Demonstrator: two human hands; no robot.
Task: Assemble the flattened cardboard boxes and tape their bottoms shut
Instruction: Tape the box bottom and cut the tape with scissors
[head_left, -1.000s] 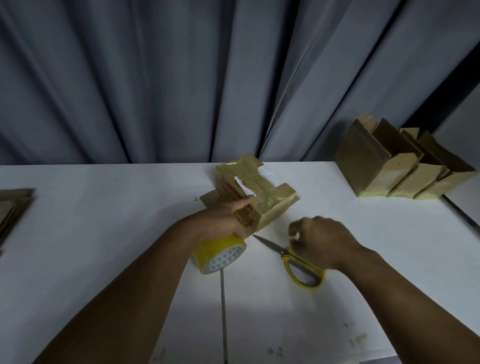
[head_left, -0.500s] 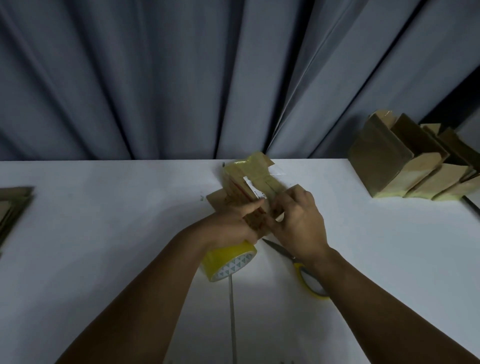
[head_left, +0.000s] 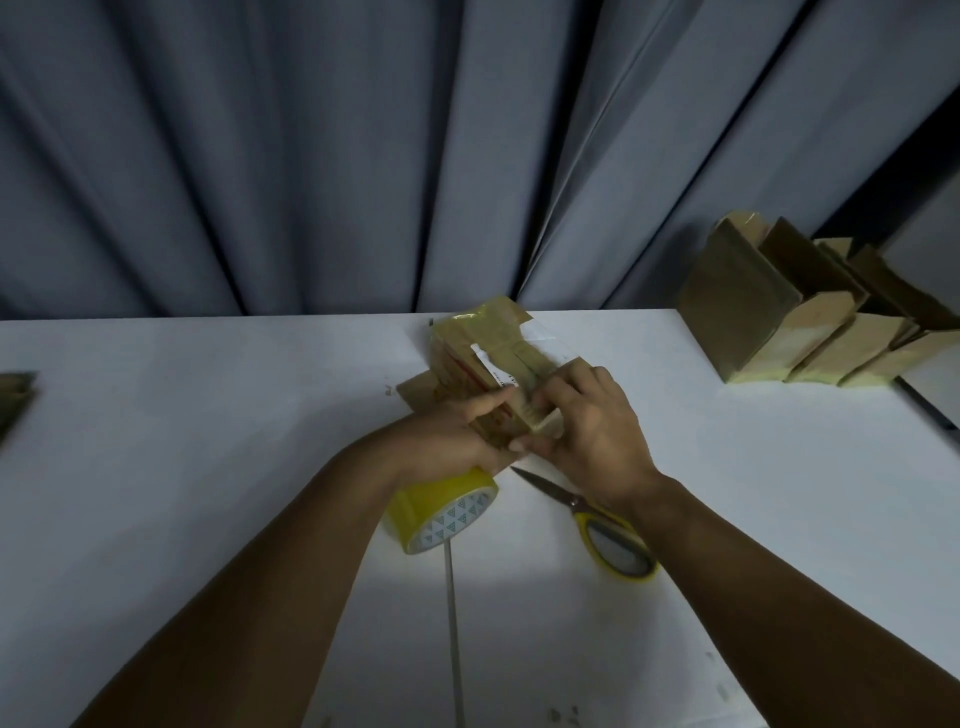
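Observation:
A small brown cardboard box (head_left: 480, 345) lies on the white table (head_left: 208, 426) at its middle, its upturned bottom covered with shiny tape. My left hand (head_left: 447, 431) grips the box's near left side, thumb on top. My right hand (head_left: 592, 421) presses its fingers on the near right end of the same box. A yellow tape roll (head_left: 441, 512) lies on the table just under my left wrist. Yellow-handled scissors (head_left: 597, 525) lie shut beneath my right wrist, blades pointing left.
Several assembled boxes (head_left: 795, 317) stand in a row at the back right. A stack of flattened cardboard (head_left: 13, 400) sits at the left edge. Grey curtains (head_left: 363, 156) hang behind the table. A thin seam (head_left: 453, 623) runs down the table.
My right hand has left the scissors and moved up onto the box's near right end. My left hand has stayed on the box. The view has shifted slightly left.

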